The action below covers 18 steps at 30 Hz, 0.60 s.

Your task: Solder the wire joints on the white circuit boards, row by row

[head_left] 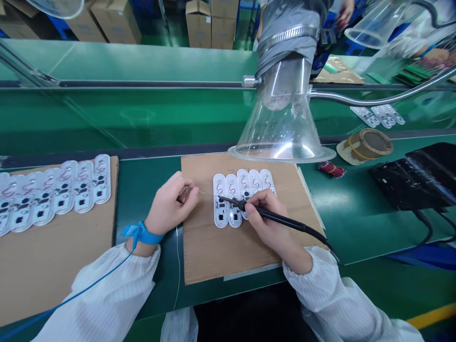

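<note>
My right hand [268, 216] is closed round a black soldering iron [276, 217], its tip over the leftmost of several white oblong circuit boards [221, 216]. Between the thumb and fingers of my left hand [174, 199] is pinched a thin solder wire [204, 192], its end reaching toward the iron's tip. Whether wire and tip touch is too small to tell. The boards stand side by side on a brown cardboard sheet [203, 256], with short red wires on their upper parts. My right hand hides the lower parts of the boards on the right.
A clear fume hood [281, 128] hangs just above the boards. Left, more white boards [102, 178] line a second cardboard sheet [89, 232]. Right are a bundle of red wires [332, 168], a round tan container [366, 145] and a black case [416, 175]. A blue wrist-strap cord [96, 282] trails from my left wrist.
</note>
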Tool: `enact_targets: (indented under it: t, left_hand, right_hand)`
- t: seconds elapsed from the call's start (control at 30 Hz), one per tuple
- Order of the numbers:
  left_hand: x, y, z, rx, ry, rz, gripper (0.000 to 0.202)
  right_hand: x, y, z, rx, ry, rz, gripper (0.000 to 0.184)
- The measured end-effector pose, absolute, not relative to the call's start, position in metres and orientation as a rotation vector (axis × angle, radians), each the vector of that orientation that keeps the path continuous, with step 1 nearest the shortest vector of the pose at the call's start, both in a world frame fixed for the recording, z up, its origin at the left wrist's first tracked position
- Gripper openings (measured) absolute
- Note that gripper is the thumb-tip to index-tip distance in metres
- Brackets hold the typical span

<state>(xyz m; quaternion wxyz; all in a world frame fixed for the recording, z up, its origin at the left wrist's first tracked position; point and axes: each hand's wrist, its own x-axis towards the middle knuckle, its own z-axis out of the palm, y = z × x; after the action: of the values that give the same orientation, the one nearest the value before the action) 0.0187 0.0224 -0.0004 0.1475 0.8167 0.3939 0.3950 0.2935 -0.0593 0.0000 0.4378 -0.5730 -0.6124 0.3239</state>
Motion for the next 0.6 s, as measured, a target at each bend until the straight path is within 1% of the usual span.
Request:
enact_targets:
  t: [0.27, 0.37, 0.5, 0.6]
  left_hand:
    - [0.019, 0.022, 0.000, 2.394, 1.113, 1.095, 0.014]
    - [0.014, 0.023, 0.001, 2.358, 1.101, 1.113, 0.014]
    - [0.010, 0.024, 0.002, 2.231, 1.178, 1.128, 0.014]
    - [0.019, 0.019, 0.005, 2.173, 1.128, 1.077, 0.013]
  right_hand:
    - [0.294, -0.059, 0.005, -1.439, -1.566, 0.819, 0.013]
    - [0.304, -0.062, 0.005, -1.383, -1.529, 0.749, 0.013]
    - [0.338, -0.075, 0.001, -1.359, -1.389, 0.620, 0.018]
    - [0.369, -0.094, -0.007, -1.368, -1.223, 0.568, 0.024]
